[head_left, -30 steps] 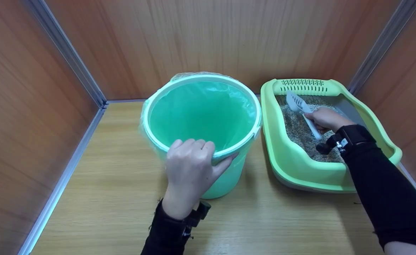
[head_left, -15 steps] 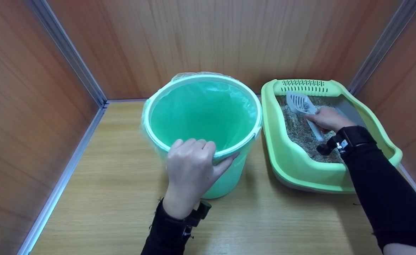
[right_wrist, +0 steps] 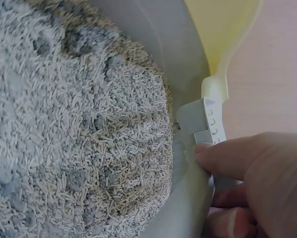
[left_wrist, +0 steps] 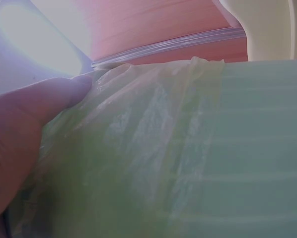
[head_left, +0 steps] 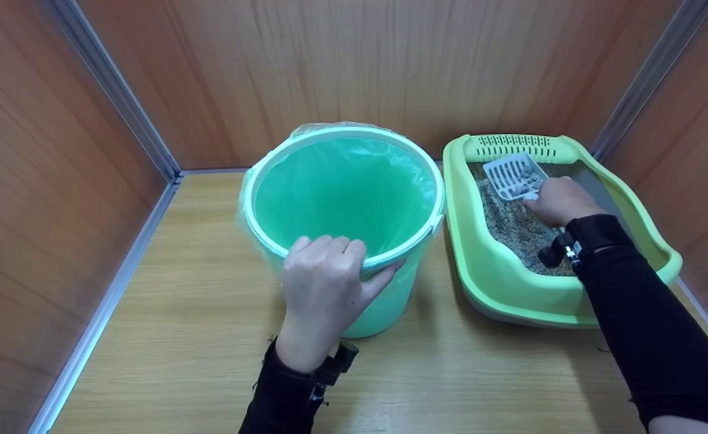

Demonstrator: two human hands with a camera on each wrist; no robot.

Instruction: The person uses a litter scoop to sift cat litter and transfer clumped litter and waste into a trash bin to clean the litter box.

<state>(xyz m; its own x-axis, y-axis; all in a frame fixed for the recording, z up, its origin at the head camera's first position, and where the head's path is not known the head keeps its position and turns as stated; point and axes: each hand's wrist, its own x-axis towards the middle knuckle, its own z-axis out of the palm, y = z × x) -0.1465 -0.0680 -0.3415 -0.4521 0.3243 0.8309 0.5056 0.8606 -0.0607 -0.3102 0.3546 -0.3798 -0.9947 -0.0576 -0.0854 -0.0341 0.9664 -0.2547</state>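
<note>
Two hands hold things: the left hand point(head_left: 325, 283) grips the green bin point(head_left: 384, 301) just ahead of it; the right hand point(head_left: 561, 202) holds the scoop point(head_left: 504, 181) over the litter tray point(head_left: 471, 262) beneath. The scoop has turned flatter, apparently keeping clumps point(head_left: 531, 179) aboard.

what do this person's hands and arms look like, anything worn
The left hand and right hand wear no gloves. Each forearm has a black sleeve; the right one ends before the picture's bottom edge. A dark, stubby device sits at each wrist; the right wrist's black strap shows a small pale detail.
</note>
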